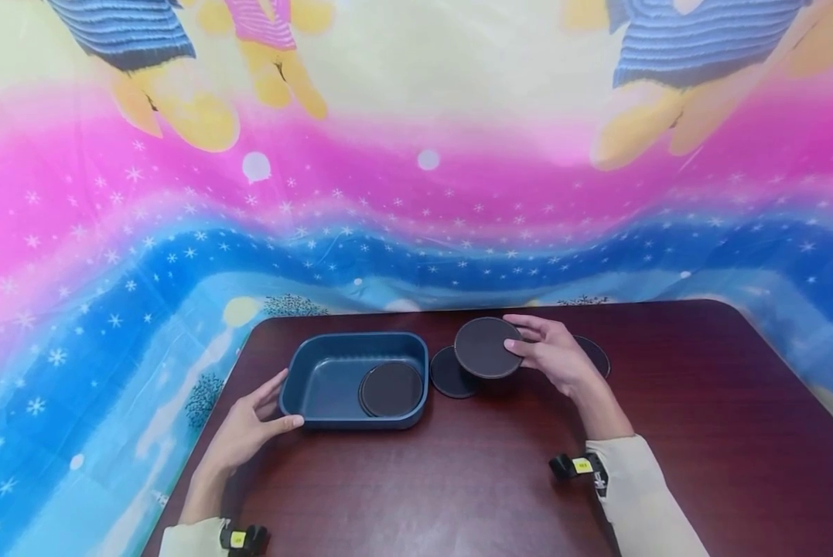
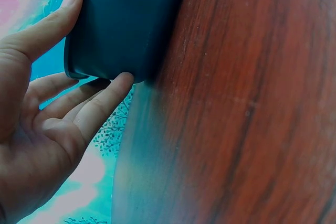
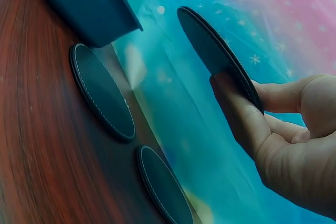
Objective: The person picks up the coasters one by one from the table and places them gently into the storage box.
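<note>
My right hand (image 1: 551, 352) holds a round dark coaster (image 1: 487, 348) by its right edge, thumb on one face and fingers on the other, raised above the table. Stitching runs along the coaster's rim in the right wrist view. Below and left of it, another coaster (image 1: 452, 373) lies on the table; one more coaster (image 1: 595, 356) is partly hidden behind my right hand. My left hand (image 1: 245, 425) holds the left end of a dark blue rectangular bin (image 1: 353, 423), with the thumb at its near corner and the fingers along its end wall. Dark coasters (image 1: 391, 389) lie stacked inside the bin at its right.
The dark red wooden table (image 1: 423, 487) has rounded far corners, and the bin stands near its back left. Behind it hangs a colourful cloth (image 1: 458, 193) with snowflakes. Each wrist wears a black strap, the right strap (image 1: 597, 472) over a pale sleeve (image 1: 642, 495).
</note>
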Demonstrator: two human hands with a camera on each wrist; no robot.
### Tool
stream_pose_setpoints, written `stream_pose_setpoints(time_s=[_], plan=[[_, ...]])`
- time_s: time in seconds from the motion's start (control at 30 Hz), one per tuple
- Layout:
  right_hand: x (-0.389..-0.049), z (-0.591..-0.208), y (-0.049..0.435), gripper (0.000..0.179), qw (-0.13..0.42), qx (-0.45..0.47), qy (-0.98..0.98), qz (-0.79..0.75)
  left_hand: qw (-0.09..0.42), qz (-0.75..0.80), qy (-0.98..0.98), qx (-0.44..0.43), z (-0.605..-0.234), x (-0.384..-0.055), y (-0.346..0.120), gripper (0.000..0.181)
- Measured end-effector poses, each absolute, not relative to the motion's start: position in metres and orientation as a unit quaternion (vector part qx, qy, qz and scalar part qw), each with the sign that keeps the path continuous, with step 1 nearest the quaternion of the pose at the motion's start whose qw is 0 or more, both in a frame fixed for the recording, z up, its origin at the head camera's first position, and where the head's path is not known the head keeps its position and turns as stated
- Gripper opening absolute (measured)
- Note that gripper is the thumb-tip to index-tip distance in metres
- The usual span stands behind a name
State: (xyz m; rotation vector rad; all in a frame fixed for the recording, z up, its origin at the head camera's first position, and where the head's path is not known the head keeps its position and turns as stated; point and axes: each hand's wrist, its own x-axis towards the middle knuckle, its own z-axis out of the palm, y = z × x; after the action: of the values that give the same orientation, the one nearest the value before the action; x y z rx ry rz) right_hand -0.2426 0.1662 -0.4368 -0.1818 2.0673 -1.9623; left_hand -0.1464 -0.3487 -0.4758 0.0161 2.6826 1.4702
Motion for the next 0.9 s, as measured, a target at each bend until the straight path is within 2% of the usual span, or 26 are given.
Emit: stream_pose_setpoints(time_s=[0.9], plan=[[-0.239, -0.439, 0.118, 0.061, 0.147, -0.054, 0.684, -0.712, 0.042, 0.474, 0.879, 0.005, -0.475, -0.146, -0.349, 0.092]])
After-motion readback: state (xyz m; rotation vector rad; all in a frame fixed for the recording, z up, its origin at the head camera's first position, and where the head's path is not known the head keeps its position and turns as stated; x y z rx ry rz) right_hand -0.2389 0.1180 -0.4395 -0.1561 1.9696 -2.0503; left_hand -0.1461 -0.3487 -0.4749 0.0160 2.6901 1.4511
